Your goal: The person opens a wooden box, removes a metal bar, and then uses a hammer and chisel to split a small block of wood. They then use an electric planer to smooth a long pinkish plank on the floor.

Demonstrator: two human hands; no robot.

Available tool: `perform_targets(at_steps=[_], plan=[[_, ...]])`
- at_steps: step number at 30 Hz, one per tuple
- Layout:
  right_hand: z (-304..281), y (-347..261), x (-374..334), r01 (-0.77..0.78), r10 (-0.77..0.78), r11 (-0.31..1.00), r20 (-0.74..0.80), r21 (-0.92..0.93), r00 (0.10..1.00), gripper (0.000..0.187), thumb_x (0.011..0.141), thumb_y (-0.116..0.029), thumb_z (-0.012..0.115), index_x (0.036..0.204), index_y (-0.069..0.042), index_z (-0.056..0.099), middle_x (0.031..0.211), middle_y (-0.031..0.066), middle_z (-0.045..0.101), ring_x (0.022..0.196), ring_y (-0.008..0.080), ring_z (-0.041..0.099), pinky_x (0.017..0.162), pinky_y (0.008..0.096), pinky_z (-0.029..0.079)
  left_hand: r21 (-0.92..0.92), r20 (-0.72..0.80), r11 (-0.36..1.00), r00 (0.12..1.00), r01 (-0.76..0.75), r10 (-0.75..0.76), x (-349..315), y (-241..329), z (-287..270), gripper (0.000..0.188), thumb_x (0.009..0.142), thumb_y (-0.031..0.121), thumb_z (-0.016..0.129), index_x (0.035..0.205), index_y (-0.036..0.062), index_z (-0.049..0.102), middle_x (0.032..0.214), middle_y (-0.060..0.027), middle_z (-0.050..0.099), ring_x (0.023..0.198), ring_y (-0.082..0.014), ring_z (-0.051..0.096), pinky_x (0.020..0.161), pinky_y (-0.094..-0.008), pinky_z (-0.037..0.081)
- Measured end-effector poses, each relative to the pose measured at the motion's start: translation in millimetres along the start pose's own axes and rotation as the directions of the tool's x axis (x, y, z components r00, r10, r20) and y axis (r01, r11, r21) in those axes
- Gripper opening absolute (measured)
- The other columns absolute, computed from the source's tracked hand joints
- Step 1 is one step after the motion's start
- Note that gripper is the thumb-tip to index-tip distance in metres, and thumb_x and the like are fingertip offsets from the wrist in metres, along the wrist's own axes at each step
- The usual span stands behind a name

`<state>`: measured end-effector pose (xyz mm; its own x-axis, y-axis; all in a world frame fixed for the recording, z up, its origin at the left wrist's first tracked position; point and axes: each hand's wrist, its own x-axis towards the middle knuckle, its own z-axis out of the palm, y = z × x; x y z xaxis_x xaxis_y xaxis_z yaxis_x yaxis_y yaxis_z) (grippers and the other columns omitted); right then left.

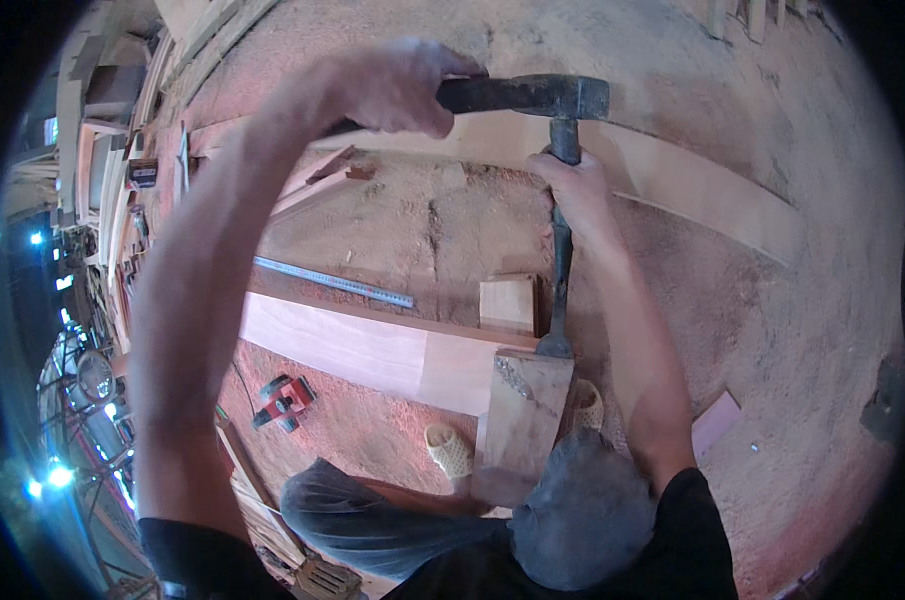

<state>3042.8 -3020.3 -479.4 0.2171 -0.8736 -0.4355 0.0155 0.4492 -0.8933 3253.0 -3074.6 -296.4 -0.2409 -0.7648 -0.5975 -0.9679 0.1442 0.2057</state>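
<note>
My left hand (397,90) is closed round the handle of a dark hammer (580,97), held out level at the top of the view. In my right hand (577,190) a long metal chisel (560,285) stands with its top end right at the hammer head; whether they touch I cannot tell. Its wide blade points down at the end of a pale wooden board (332,345), beside a wood block (527,395) with a rough, chipped patch on its upper face. A smaller wood block (507,305) sits just beyond the board.
A steel ruler (332,281) lies beyond the board, and a red power tool (284,400) on the dusty floor to its near side. Another long plank (707,190) crosses behind my hands. My sandalled foot (448,450) is close to the block. Lumber is stacked at far left.
</note>
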Motion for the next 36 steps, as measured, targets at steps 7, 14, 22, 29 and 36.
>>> perform_targets(at_steps=[7,14,22,29,36], plan=[[-7,-20,2,-0.199,0.182,0.959,0.101,0.203,0.978,0.041,0.093,-0.048,0.076,0.095,-0.009,0.065,0.07,-0.001,0.055,0.054,0.0133,0.057,0.048,0.0316,0.044,0.329,-0.483,0.916,0.874,0.229,-0.045,-26,-15,132,0.047,0.091,0.019,0.067,0.137,0.0142,0.061,0.109,-0.0161,0.073,0.105,-0.0342,0.07,0.095,-0.0486,0.054],[4,-43,0,-0.191,0.183,0.962,0.055,0.197,0.982,0.049,0.1,-0.059,0.065,0.093,-0.011,0.057,0.07,0.0003,0.052,0.048,0.0128,0.052,0.046,0.0289,0.042,-0.312,-0.338,0.932,0.895,0.184,-0.29,-98,83,280,0.027,0.102,0.035,0.063,0.118,0.014,0.071,0.1,-0.015,0.075,0.089,-0.0372,0.074,0.082,-0.0492,0.058],[8,-95,-108,0.224,-0.245,0.954,0.086,0.201,0.966,0.044,0.106,-0.049,0.058,0.088,-0.009,0.056,0.068,0.0013,0.051,0.05,0.0126,0.052,0.048,0.0279,0.04,-0.421,-0.196,0.836,0.864,0.352,-0.463,-95,88,298,0.03,0.108,0.041,0.047,0.124,0.021,0.063,0.093,-0.0206,0.076,0.081,-0.046,0.074,0.073,-0.0577,0.059],[-24,-80,-67,0.126,-0.119,0.978,-0.055,0.163,0.991,0.045,0.11,-0.05,0.05,0.094,-0.008,0.056,0.076,0.0056,0.058,0.054,0.0147,0.055,0.051,0.0289,0.045,-0.385,-0.281,0.859,0.844,0.338,-0.458,-95,88,305,0.035,0.107,0.041,0.051,0.132,0.0207,0.063,0.089,-0.0199,0.076,0.08,-0.0442,0.074,0.069,-0.056,0.059],[-189,-55,-98,0.397,-0.028,0.786,-0.614,0.474,0.789,0.046,0.106,-0.058,0.057,0.095,-0.013,0.052,0.083,0.0016,0.051,0.066,0.0173,0.052,0.067,0.0366,0.05,-0.398,-0.273,0.867,0.864,0.3,-0.424,-94,83,307,0.032,0.099,0.032,0.064,0.129,0.0186,0.067,0.097,-0.0171,0.076,0.086,-0.0428,0.074,0.077,-0.0569,0.058]])
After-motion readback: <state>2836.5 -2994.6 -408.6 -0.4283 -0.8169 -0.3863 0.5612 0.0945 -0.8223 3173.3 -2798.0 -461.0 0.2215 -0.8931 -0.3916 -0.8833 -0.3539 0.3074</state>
